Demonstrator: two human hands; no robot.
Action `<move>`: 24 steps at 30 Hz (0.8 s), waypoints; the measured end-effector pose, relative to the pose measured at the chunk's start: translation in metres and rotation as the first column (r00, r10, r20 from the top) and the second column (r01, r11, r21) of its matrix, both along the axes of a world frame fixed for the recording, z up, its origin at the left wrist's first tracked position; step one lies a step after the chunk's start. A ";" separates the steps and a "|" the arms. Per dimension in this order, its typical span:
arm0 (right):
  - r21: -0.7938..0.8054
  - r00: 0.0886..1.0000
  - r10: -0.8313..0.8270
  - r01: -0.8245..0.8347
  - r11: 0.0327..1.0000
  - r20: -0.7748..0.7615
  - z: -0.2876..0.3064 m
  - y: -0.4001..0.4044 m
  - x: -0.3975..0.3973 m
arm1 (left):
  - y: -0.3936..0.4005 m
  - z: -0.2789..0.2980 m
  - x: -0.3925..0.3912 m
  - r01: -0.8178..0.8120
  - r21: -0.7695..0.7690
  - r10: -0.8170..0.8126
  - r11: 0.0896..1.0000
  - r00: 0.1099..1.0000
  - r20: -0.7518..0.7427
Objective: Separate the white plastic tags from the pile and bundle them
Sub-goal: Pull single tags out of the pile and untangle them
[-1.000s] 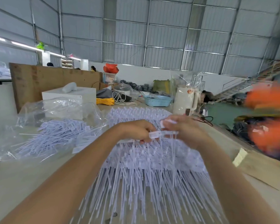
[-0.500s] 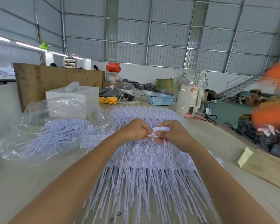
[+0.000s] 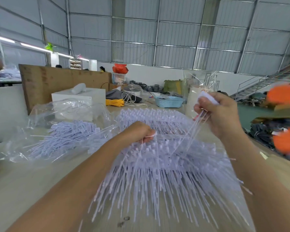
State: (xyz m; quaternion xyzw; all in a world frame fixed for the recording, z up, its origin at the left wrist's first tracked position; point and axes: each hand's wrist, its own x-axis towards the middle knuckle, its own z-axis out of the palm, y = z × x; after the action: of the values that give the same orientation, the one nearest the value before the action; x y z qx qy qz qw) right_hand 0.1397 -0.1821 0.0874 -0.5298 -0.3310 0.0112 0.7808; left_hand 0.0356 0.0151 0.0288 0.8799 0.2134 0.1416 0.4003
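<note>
Fingers (image 3: 148,136) of the left hand (image 3: 139,133) pinch a tag head low over the pile of white tags (image 3: 166,164) on the table (image 3: 32,181). Right hand (image 3: 219,113), raised, grips a small bunch of tags (image 3: 208,98), their tails trailing into the pile. Farther left lies a clear bag of tags (image 3: 65,134).

Obstacles: tag pile (image 3: 166,164) covering table (image 3: 23,190) centre; clear plastic bag (image 3: 60,131) of tags at 10 o'clock; white box (image 3: 79,101) at 11; blue basket (image 3: 168,102) at 12. Free passage: bare tabletop at 8 o'clock.
</note>
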 end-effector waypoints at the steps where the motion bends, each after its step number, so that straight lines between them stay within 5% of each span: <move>1: -0.014 0.999 0.039 -0.039 0.999 -0.019 0.000 0.002 -0.003 | -0.005 0.002 0.003 0.025 0.050 -0.026 0.998 0.999 0.023; 4: -0.313 0.964 0.199 -0.136 0.940 0.178 -0.013 0.004 -0.020 | -0.012 -0.004 0.008 0.144 0.049 -0.142 0.988 0.989 -0.030; 7: -0.546 0.863 0.425 -0.224 0.808 0.274 -0.016 -0.008 -0.032 | -0.012 -0.027 0.009 0.226 0.209 -0.188 0.952 0.964 -0.187; 10: -0.204 0.837 0.512 -0.476 0.856 0.193 0.004 -0.017 -0.029 | -0.015 -0.026 0.006 0.287 0.275 -0.230 0.918 0.948 -0.221; 11: -0.009 0.792 0.590 -0.596 0.803 0.156 0.013 -0.020 -0.027 | -0.016 -0.022 0.004 0.296 0.271 -0.238 0.916 0.944 -0.227; 13: 0.290 0.576 0.809 -0.799 0.527 0.119 0.028 -0.023 -0.020 | -0.017 -0.017 0.000 0.314 0.305 -0.243 0.899 0.938 -0.248; 14: 0.349 0.547 0.833 -0.798 0.491 0.081 0.030 -0.022 -0.015 | -0.019 -0.014 0.000 0.315 0.328 -0.243 0.891 0.940 -0.241; 16: 0.224 0.728 0.683 -0.656 0.721 -0.066 0.024 -0.011 -0.008 | -0.029 -0.004 -0.002 0.242 0.277 -0.231 0.930 0.970 -0.071; 18: -0.102 0.933 0.335 -0.349 0.931 -0.134 0.006 0.009 -0.006 | -0.045 0.009 -0.003 0.229 -0.081 -0.210 0.970 0.959 0.192; 20: -0.225 0.979 0.122 -0.158 0.961 -0.166 -0.015 0.029 -0.006 | -0.061 0.017 -0.003 0.332 -0.335 -0.248 0.882 0.930 0.270; 24: -0.192 0.981 0.018 -0.055 0.980 -0.192 -0.040 0.050 -0.006 | -0.080 0.008 -0.005 0.328 -0.444 -0.222 0.834 0.936 0.274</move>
State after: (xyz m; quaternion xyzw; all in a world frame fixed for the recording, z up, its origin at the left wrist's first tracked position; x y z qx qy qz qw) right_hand 0.1335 -0.1320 0.0471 -0.5947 -0.2623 0.1086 0.7522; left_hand 0.0305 -0.0653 0.0367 0.7534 0.0688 0.1174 0.6433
